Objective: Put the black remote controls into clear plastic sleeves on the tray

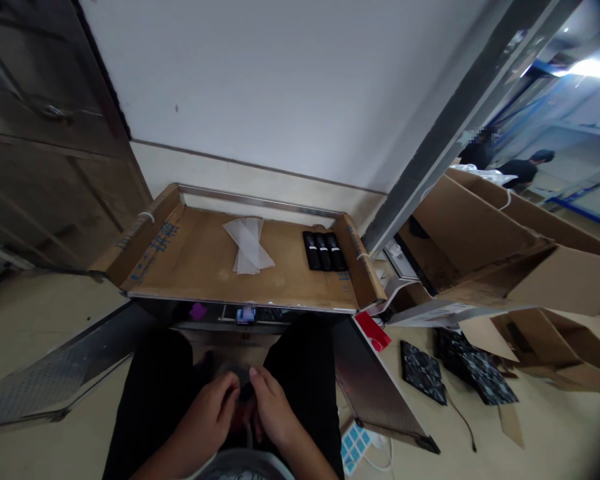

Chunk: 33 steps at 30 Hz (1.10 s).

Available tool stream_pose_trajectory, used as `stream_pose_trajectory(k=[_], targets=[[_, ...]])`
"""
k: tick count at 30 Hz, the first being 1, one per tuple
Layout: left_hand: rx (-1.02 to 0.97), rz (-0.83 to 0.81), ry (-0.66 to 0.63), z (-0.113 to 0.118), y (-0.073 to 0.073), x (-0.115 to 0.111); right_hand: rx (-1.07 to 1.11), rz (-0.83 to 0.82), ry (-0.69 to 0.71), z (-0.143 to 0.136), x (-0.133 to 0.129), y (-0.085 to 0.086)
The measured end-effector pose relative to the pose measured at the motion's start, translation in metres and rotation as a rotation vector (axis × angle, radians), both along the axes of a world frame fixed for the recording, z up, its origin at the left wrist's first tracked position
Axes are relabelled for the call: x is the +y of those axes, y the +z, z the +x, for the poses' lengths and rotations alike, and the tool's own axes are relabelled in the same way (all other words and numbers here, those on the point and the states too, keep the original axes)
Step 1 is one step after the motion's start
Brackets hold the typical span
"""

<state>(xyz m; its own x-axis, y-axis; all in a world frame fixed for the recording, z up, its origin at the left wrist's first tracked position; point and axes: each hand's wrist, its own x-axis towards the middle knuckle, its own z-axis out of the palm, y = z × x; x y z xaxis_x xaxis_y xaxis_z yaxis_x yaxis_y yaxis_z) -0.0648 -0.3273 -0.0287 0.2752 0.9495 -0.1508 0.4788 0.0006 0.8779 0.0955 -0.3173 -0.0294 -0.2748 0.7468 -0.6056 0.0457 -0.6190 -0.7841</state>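
Observation:
My left hand (214, 412) and my right hand (271, 407) are close together low in the view, between my knees. The fingers of both are curled around something dark that I cannot make out. Beyond them is a work surface lined with brown cardboard (195, 260). Several translucent plastic sleeves (249, 245) lie crossed near its middle. Three black items (325, 251) with small white labels lie side by side toward its right end.
Below the surface, an open shelf holds a lit phone (246, 315) and a purple item (197, 311). Open metal doors flank my legs. Cardboard boxes (485, 240) and black patterned packages (423, 371) stand or lie at right. People are visible at upper right.

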Motion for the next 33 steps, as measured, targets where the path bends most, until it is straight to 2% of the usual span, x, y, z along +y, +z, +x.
stream_pose_trajectory(k=[6,9,13,16,18,20,21,23,25,27,30,33], targets=[[-0.182,-0.1,0.088,0.0,-0.005,0.008,-0.123,0.039,-0.036,0.005,0.0,-0.007],[-0.263,-0.164,0.08,-0.003,0.001,0.01,-0.078,-0.094,-0.076,0.013,0.003,-0.016],[-0.262,-0.151,-0.04,-0.005,0.026,0.005,0.323,-0.444,-0.174,0.017,0.005,-0.026],[-0.181,-0.102,-0.191,0.0,0.049,-0.003,0.596,-0.546,-0.277,0.012,0.006,-0.03],[-0.141,-0.097,-0.289,0.004,0.058,-0.007,0.616,-0.567,-0.335,0.009,0.009,-0.03],[-0.136,-0.129,-0.316,0.005,0.056,-0.007,0.562,-0.57,-0.347,0.01,0.012,-0.03],[-0.16,-0.161,-0.271,0.004,0.051,-0.005,0.538,-0.568,-0.332,0.012,0.014,-0.029],[-0.281,-0.273,-0.067,0.001,0.035,0.003,0.518,-0.554,-0.261,0.019,0.014,-0.026],[-0.485,-0.452,0.163,-0.002,0.017,0.014,0.526,-0.502,-0.177,0.024,0.012,-0.022],[-0.693,-0.659,0.308,-0.003,0.004,0.026,0.552,-0.407,-0.085,0.024,0.008,-0.018],[-0.873,-0.832,0.465,0.002,0.001,0.039,0.585,-0.321,0.063,0.016,0.004,-0.012],[-0.857,-0.76,0.611,0.006,0.01,0.045,0.533,-0.293,0.114,0.011,0.002,-0.005]])
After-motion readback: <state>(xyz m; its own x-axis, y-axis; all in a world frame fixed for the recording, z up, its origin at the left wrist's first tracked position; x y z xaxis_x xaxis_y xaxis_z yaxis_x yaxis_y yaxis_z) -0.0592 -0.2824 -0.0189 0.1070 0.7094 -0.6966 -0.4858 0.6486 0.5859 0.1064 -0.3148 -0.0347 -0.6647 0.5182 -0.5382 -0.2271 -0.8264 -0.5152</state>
